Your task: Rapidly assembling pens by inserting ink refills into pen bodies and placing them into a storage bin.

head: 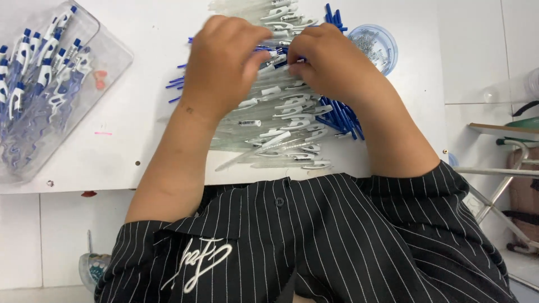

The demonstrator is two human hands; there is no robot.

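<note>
While your left hand [222, 62] and right hand [331, 62] pinch one clear pen barrel [278, 62] between fingertips above the heap of barrels [281, 129] on the white surface [129, 151], a nudge could roll the near-edge ones off. Barrels: clear, white-clipped, over blue refills [342, 118].

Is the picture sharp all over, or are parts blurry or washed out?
Head view: the left hand is motion-blurred at the fingers; the right hand is sharper; the white table looks bright and flat, nearly shadowless; the clear pen barrels blend into it.
</note>
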